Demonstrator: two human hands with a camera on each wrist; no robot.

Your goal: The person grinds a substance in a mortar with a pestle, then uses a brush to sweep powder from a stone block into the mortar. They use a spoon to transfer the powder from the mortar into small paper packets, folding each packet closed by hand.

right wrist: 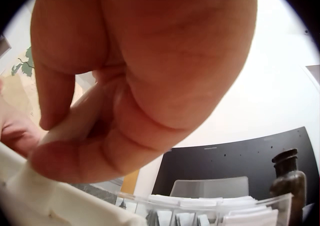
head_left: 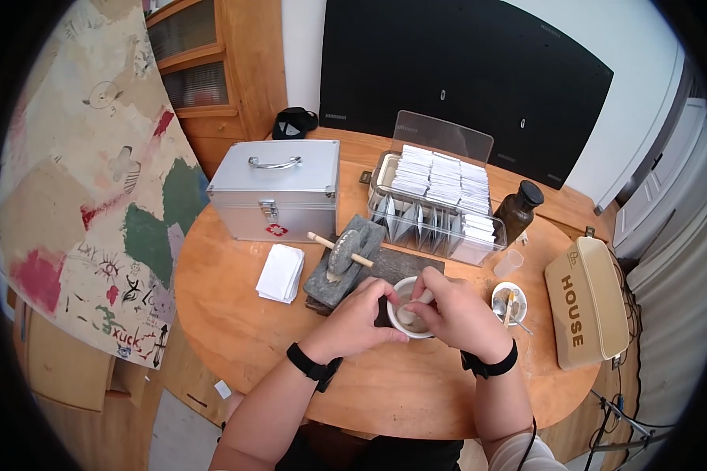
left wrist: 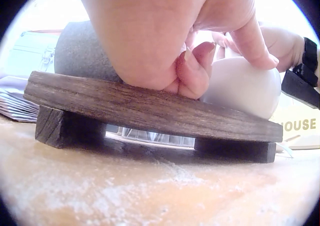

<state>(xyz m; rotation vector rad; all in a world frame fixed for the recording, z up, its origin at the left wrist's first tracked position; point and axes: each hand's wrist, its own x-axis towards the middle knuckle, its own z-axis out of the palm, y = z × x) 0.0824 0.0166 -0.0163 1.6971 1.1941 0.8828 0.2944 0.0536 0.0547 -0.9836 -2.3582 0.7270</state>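
Note:
A white mortar (head_left: 418, 335) stands on the dark wooden stand (left wrist: 150, 110), near the middle of the table. My left hand (head_left: 359, 314) holds its left side, with one digit extended over the white wall (left wrist: 245, 85) and other fingers curled near the board. In my right hand (head_left: 463, 314) is a white pestle (right wrist: 80, 118), pinched between thumb and fingers and tilted, its rounded head down inside the mortar. Some pale material shows at the bottom of the mortar, partly hidden by the pestle and fingers. Just left stands a grey stone trough (head_left: 322, 286) with a stone wheel (head_left: 343, 253) on a wooden axle.
White papers (head_left: 280, 273) and a silver case (head_left: 271, 196) lie left. Behind are a clear box (head_left: 479, 253) of white packets and a brown bottle (head_left: 516, 216). Rightward stand a plastic cup (head_left: 509, 264), a small bowl (head_left: 496, 293) with utensils and a tan HOUSE box (head_left: 593, 306).

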